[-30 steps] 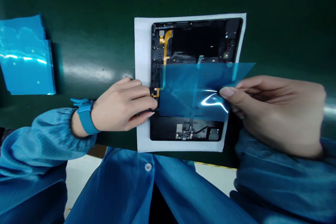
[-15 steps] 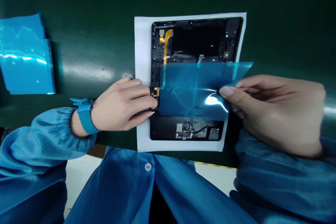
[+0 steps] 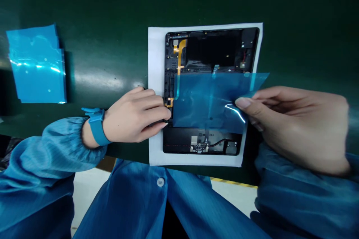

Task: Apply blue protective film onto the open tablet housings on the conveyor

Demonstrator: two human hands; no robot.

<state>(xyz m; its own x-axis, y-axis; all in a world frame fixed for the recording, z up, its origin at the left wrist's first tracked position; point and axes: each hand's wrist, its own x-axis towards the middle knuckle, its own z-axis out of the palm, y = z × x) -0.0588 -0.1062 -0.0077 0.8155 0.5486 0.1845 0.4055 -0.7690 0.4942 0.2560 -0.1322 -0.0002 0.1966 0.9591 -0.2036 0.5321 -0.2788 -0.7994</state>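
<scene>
An opened black tablet lies on a white sheet, its orange flex cable and a small circuit board showing. Over its middle lies a translucent blue film, with the right side lifted. My right hand pinches that raised right edge between thumb and fingers. At the tablet's left edge is my left hand, its fingers curled and thumb near the index fingertip; whether it grips the tablet edge or something small is hidden.
A stack of shiny blue films rests on the dark green table at the left. A blue wristband circles my left wrist. The table's near edge runs just below the white sheet.
The whole view has shifted, so the tablet, sheet and film stack appear slightly lower and further right. Both hands keep nearly the same places at the tablet and film.
</scene>
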